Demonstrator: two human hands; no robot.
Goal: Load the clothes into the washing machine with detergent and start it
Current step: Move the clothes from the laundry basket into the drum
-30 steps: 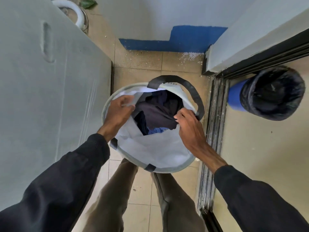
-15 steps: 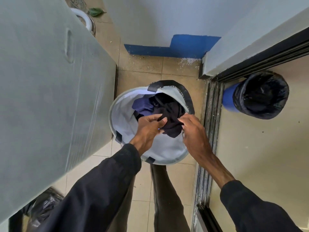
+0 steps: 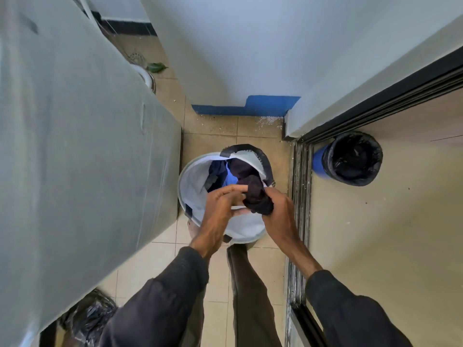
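A round white laundry basket [image 3: 193,186] with a black handle stands on the tiled floor between my feet and the wall. Dark and blue clothes [image 3: 220,175] lie inside it. My right hand [image 3: 278,211] is closed on a bunched dark garment [image 3: 256,196] lifted above the basket's rim. My left hand [image 3: 223,201] is beside it, fingers touching the same garment. The grey washing machine [image 3: 82,156] fills the left side, seen from above; its opening is not visible.
A blue bin with a black liner [image 3: 352,159] stands behind the sliding door track [image 3: 299,196] on the right. A black plastic bag [image 3: 87,314] lies at the machine's near corner. A white wall with a blue base strip [image 3: 250,107] closes the far end.
My hands left the basket's rim, reached in, and took hold of a dark garment. They have now raised it above the basket. My head has risen too.
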